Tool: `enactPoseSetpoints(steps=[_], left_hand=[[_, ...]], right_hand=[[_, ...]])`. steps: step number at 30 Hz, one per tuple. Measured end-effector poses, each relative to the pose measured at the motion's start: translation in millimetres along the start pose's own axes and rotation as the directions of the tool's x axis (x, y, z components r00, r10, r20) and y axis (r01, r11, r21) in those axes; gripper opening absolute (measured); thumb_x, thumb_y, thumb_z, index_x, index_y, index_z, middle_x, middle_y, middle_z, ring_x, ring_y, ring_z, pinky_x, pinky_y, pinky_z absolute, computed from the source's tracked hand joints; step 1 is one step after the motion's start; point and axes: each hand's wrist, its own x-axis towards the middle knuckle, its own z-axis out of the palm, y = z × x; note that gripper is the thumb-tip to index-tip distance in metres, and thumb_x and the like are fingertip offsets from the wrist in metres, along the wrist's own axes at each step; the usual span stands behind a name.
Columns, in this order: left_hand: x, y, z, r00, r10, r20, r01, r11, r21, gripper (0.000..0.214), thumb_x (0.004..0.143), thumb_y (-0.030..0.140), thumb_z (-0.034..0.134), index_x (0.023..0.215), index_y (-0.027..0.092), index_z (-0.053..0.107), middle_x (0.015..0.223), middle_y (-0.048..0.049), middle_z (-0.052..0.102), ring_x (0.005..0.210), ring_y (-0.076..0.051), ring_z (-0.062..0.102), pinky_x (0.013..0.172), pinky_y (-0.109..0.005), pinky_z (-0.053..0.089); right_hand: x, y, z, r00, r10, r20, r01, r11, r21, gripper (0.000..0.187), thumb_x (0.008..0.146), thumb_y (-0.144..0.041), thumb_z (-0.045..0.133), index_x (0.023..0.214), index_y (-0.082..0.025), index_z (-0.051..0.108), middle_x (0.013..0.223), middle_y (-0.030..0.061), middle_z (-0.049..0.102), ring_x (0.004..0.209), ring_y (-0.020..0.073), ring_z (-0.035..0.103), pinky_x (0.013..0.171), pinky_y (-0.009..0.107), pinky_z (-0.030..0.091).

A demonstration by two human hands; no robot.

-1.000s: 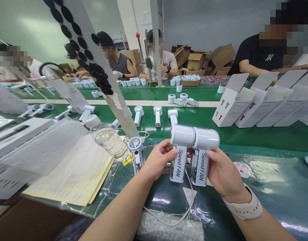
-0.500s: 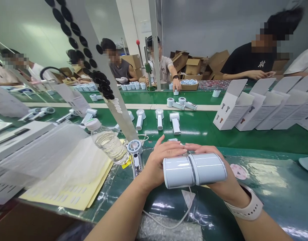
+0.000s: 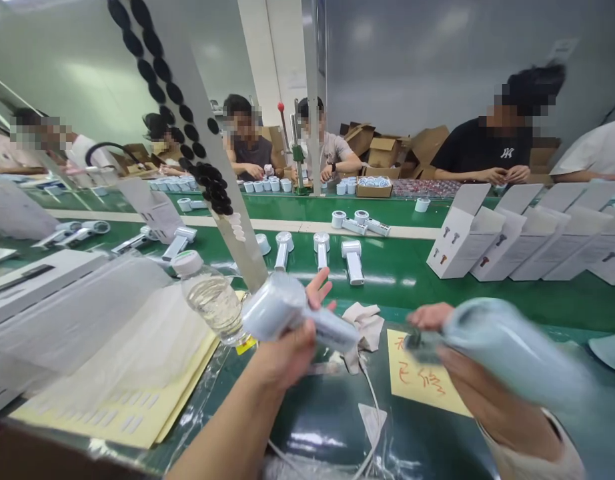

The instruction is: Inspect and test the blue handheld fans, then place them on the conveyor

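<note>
A light blue handheld fan (image 3: 277,307) with a round barrel lies across my left hand (image 3: 290,353); the thumb closes over its handle and some fingers stretch beyond it. At the right, my right hand (image 3: 450,337) grips a second light blue fan (image 3: 512,347), smeared by motion, its barrel over my wrist. A dark part pokes out near those fingertips, too blurred to make out. Between the hands, a crumpled pale cloth (image 3: 363,327) and a white cable (image 3: 375,393) rest on the table. A yellow paper (image 3: 420,380) with red handwriting lies beneath the right hand.
Several fans (image 3: 354,263) stand on the green conveyor (image 3: 397,267) ahead. Open white boxes (image 3: 455,250) line the right side. A water bottle (image 3: 212,300) and yellow sheets (image 3: 162,407) are at left, beside a slanted metal post (image 3: 237,247). Co-workers sit across the line.
The two fans, held end to end before, are now apart, one in each hand. My left hand has moved left and my right hand right, uncovering the cloth and yellow paper.
</note>
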Motion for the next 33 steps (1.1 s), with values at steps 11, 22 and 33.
enactPoseSetpoints(steps=[11,22,33], left_hand=[[0.3,-17.5,9.5,0.992,-0.126,0.014,0.127,0.990,-0.068,0.040,0.064,0.043,0.087,0.095,0.026,0.072,0.111,-0.0060,0.072,0.106,-0.026,0.067,0.091,-0.036,0.055],[-11.8,-44.3,29.6,0.991,0.105,-0.088,-0.092,0.986,0.141,0.097,0.054,0.084,0.068,0.132,0.028,0.057,0.151,-0.0096,0.047,0.140,-0.039,0.040,0.114,-0.046,0.038],[-0.8,-59.7,19.7,0.884,-0.232,0.407,-0.162,0.664,0.730,0.046,0.078,0.042,0.070,0.122,0.030,0.068,0.139,-0.0107,0.061,0.132,-0.037,0.053,0.110,-0.058,0.039]], right_hand=[[10.9,17.9,4.6,0.962,0.272,-0.035,-0.266,0.957,0.119,0.065,0.068,-0.042,0.086,0.127,-0.027,0.061,0.091,0.0043,0.068,0.086,0.0276,0.067,0.081,0.047,0.057],[-11.2,48.9,72.8,0.945,0.212,0.249,-0.175,0.971,-0.163,0.132,0.063,-0.049,0.088,0.160,-0.027,0.002,0.160,0.0167,0.036,0.144,0.0382,0.038,0.114,0.058,0.033],[3.6,6.6,-122.4,0.949,0.073,-0.306,-0.307,0.424,-0.852,0.064,0.064,-0.040,0.081,0.125,-0.031,0.066,0.102,0.0085,0.067,0.100,0.0379,0.062,0.089,0.057,0.049]])
